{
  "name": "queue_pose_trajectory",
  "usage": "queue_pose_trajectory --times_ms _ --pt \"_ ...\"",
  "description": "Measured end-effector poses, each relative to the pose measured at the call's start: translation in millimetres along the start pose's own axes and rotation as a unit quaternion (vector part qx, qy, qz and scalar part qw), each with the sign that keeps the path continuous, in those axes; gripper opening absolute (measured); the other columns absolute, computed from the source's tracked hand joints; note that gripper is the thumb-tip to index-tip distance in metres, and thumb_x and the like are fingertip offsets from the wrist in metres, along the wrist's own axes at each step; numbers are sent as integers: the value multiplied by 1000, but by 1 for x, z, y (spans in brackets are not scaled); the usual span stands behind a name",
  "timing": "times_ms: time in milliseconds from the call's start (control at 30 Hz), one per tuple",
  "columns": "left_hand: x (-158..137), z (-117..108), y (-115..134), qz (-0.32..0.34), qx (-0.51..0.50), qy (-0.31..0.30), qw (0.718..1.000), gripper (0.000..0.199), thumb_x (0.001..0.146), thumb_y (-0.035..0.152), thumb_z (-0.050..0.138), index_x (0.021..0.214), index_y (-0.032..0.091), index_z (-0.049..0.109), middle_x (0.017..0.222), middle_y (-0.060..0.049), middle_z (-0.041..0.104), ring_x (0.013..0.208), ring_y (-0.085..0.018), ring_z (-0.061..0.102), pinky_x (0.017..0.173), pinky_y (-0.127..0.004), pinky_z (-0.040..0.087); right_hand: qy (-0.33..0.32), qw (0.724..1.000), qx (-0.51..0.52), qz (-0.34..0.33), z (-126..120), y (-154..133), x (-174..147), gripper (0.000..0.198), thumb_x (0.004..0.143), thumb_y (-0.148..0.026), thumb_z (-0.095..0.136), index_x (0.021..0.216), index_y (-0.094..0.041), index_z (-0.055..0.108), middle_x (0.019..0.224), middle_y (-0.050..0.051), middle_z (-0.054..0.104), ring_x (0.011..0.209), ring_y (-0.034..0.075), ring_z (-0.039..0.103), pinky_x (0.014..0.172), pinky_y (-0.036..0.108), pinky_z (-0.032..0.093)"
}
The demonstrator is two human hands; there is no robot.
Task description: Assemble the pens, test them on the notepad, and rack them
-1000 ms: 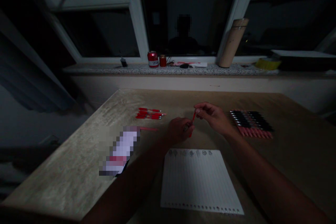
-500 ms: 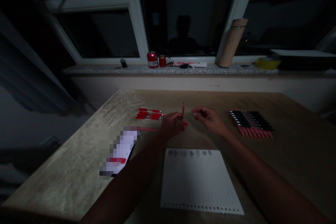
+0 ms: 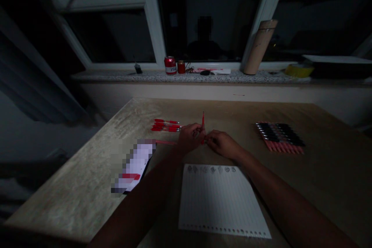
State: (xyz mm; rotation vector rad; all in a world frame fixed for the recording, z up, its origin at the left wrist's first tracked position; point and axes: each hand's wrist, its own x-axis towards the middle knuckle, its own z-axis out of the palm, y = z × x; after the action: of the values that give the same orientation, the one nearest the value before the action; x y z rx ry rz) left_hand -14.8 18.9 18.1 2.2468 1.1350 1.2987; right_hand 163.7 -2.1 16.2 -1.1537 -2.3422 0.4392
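Note:
My left hand is closed around a slim red pen, which stands nearly upright with its thin tip pointing up. Close beside it, my right hand has its fingertips pinched together at the lower end of the pen. Some small red part shows between the two hands, but what the right fingers hold is hidden. Left of my left hand lie several red pens in a small group. A lined sheet of paper with scribbles along its top edge lies in front of my hands.
Several black-and-pink pens lie in a row on the right of the table. A phone with a blurred screen is at the left. The sill holds a red can, a small jar and a tall cylinder.
My right hand has moved left and down from beside the pen to its lower end, its fingers now pinched there. My left hand keeps the pen upright in the same place.

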Motion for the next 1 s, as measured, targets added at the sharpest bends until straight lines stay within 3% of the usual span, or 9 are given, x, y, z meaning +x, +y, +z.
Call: queue_pose_trajectory --times_ms 200,533,767,900,1000 --pt "-1 1 3 5 3 -20 1000 19 77 33 52 77 16 61 64 0 61 56 -10 52 59 -21 42 -27 997 -71 6 5 -2 0 19 83 -18 49 91 -18 66 86 7 63 78 17 59 71 24 39" --pt "-2 3 10 17 26 -31 999 18 77 33 53 77 17 61 64 0 62 57 -10 52 63 -22 42 -9 995 -91 30 -4 1 -2 21 85 -21 45 80 -16 64 81 8 64 70 16 58 66 25 38" --pt "-4 8 14 25 51 -61 997 19 78 34 55 80 17 62 68 -1 65 63 -12 57 67 -24 43 80 989 85 95 -17 15 0 16 81 -29 50 77 -16 59 67 2 60 60 13 52 58 24 39" --pt "-5 10 15 20 67 -84 994 17 77 33 56 80 18 63 66 0 64 62 -11 56 68 -24 43 124 962 221 102 -26 19 2 27 80 -35 53 95 -14 61 72 2 59 63 12 52 58 24 40" --pt "-5 11 15 23 73 -92 993 16 77 32 57 80 19 64 67 0 65 64 -12 57 68 -24 43 137 947 268 114 -35 17 3 35 81 -38 52 104 -14 61 64 -1 54 56 11 47 53 24 37"
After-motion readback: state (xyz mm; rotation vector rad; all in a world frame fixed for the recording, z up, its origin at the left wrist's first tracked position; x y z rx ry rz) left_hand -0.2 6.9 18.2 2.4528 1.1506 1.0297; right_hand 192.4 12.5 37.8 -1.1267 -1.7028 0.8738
